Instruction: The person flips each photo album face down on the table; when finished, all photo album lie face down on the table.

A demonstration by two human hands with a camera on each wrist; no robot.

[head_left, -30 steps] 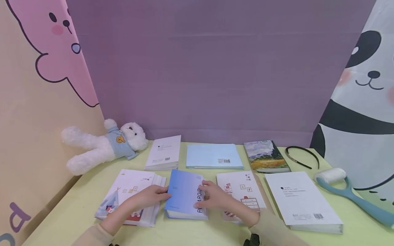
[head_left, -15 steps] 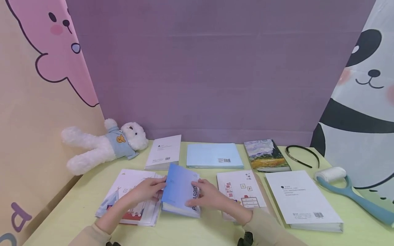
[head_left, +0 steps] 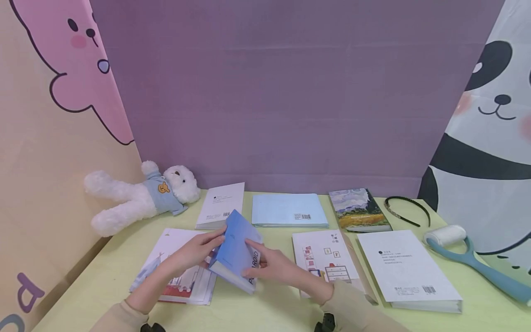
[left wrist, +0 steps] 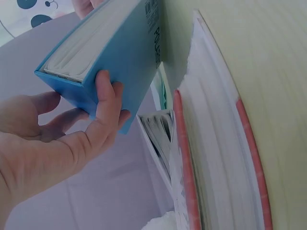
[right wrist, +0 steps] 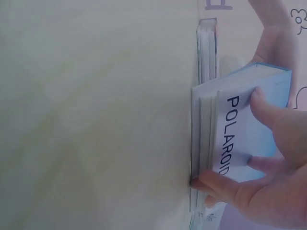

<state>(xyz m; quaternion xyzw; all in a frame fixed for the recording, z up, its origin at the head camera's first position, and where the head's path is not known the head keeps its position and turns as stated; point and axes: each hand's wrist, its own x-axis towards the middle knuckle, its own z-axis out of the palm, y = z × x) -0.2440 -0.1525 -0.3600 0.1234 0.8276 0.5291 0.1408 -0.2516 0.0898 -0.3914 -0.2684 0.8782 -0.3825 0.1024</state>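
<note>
Both hands hold a blue photo album (head_left: 237,246) lettered "POLAROID", tilted with its left side raised. The left hand (head_left: 198,251) grips the album's spine side, its thumb and fingers on either side of the spine (left wrist: 67,88) in the left wrist view. On the opposite side, the right hand (head_left: 277,267) pinches the lettered edge; in the right wrist view its thumb lies on the cover (right wrist: 256,129) and other fingers reach the page edge. Beneath the left forearm lies a white album with a tent drawing (head_left: 182,276), partly hidden.
Behind are a white book (head_left: 220,205), a light blue album (head_left: 289,210) and a painting-covered book (head_left: 358,210). To the right lie a drawer-print album (head_left: 325,258), a white album (head_left: 408,267), a headband (head_left: 408,212) and a lint roller (head_left: 473,260). A plush bear (head_left: 145,196) lies left.
The blue album has shifted left, and its left side has lifted so that it now leans more steeply. Both hands have moved with it, keeping their hold.
</note>
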